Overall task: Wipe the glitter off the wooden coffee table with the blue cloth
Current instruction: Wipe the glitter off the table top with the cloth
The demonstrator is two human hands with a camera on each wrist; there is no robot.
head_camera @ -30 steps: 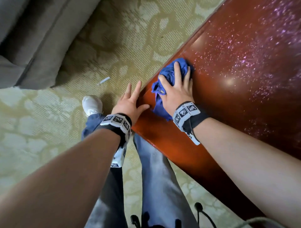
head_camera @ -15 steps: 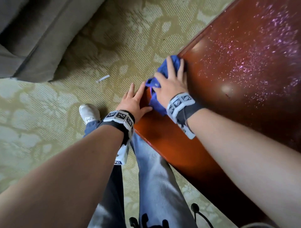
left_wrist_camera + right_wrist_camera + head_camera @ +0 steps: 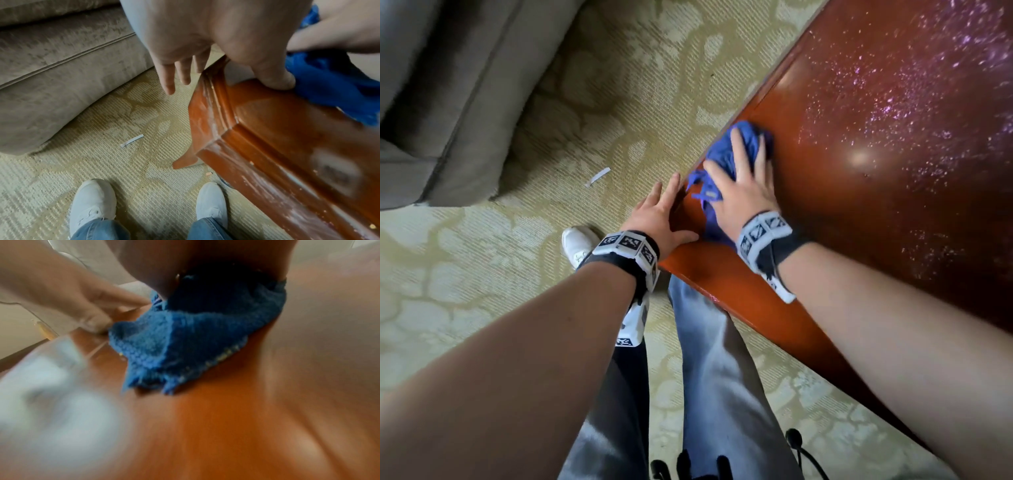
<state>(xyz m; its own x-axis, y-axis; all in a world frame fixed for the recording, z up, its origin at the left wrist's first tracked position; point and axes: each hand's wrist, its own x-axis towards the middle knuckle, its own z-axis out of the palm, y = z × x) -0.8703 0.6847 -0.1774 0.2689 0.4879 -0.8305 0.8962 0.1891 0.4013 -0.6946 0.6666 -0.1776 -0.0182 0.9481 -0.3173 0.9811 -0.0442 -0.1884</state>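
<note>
Head view, from left to right: a grey sofa [image 3: 448,102] fills the far left corner over a patterned carpet [image 3: 465,308], with a white paper scrap [image 3: 597,177] lying on the carpet between the sofa and the desk. Next comes the left hand [image 3: 659,219], held at the desk's near left edge with its fingers [image 3: 671,192] straight and together, gripping nothing. The left wrist view shows why: the thumb rests on the top beside the cloth while the other fingers hang past the moulded edge, so the palm looks set as a catcher or stop below the rim where swept glitter would fall, though that is my reading. Just right of it the right hand [image 3: 743,192] lies flat on the bunched cloth [image 3: 726,150], fingers spread and fairly straight across the top, pressing it down onto the wood rather than pinching it. That broad, flat press likely keeps more fabric in contact with the surface. The cloth sits right at the desk's left edge, a loose tail trailing toward the near side. The right wrist view is blurred but shows the cloth [image 3: 185,340] flat on bare orange wood. Further right, the desk [image 3: 842,342] is clean and glossy near the hands, while the glitter [image 3: 928,120] is thick across the far right, so most of the wiping looks undone.
</note>
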